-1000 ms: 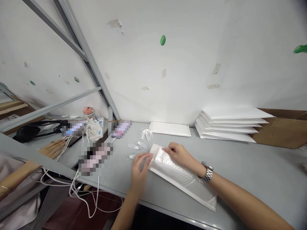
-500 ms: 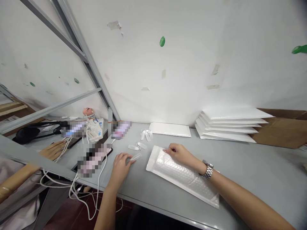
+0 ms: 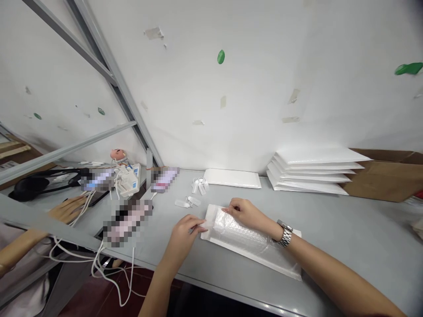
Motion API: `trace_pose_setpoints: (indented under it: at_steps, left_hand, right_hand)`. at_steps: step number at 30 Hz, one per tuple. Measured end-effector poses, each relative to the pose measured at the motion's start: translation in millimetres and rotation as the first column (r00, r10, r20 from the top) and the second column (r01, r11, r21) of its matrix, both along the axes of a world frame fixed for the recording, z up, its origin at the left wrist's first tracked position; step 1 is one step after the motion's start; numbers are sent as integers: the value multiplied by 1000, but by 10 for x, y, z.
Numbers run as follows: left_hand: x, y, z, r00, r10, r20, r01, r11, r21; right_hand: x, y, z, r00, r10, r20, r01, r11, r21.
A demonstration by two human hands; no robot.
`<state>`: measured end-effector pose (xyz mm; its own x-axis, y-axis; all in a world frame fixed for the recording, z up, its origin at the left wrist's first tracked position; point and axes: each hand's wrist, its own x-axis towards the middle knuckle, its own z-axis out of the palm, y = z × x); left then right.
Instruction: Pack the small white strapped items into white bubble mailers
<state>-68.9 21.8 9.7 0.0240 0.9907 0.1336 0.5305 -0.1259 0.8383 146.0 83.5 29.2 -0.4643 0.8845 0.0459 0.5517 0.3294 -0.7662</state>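
In the head view, a white bubble mailer (image 3: 251, 240) lies flat on the grey table (image 3: 346, 229), its open end to the left and its length running toward the near right edge. The right hand (image 3: 246, 212), with a metal watch (image 3: 284, 234) on its wrist, rests on the mailer's far left corner, fingers pinched on the flap of the open mouth. The left hand (image 3: 183, 231) sits just left of the mailer, its fingers closed around a small clear plastic piece (image 3: 202, 225) whose tip touches the mailer's mouth; how far it has entered cannot be told. The two hands are close together but not touching. Just beyond them, a few more small clear plastic pieces (image 3: 188, 202) lie loose on the table, with another cluster (image 3: 200, 185) farther back. Against the white wall (image 3: 231, 110) a single flat mailer (image 3: 231, 178) lies at the far centre, and a stack of white mailers (image 3: 313, 174) sits to the far right beside a brown cardboard sheet (image 3: 380, 180). To the left, white cables (image 3: 99, 259) trail off the near table edge, a white power strip (image 3: 127, 180) sits near a grey metal frame (image 3: 109, 70), and another person's hand (image 3: 68, 209) rests flat on the table at far left.
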Motion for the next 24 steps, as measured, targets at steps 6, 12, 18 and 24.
trace_pose_setpoints:
  at_steps: [6,12,18,24]
  left_hand:
    - [187,-37,-22,994,44,101,-44,999,-3]
    - [397,-136,-31,859,65,508,2,991,-131]
    - [557,-170,-82,858,191,476,-122,977,-173]
    - [640,-145,-53,939,315,139,-343,887,309]
  right_hand:
    - [-12,3,-56,998,-55,-9,55,998,18]
    - [4,26,-115,985,-166,-43,167,986,19]
    - [-45,-13,-92,971,-219,-100,216,976,-33]
    - [-83,-132,29,931,-286,-227,305,951,55]
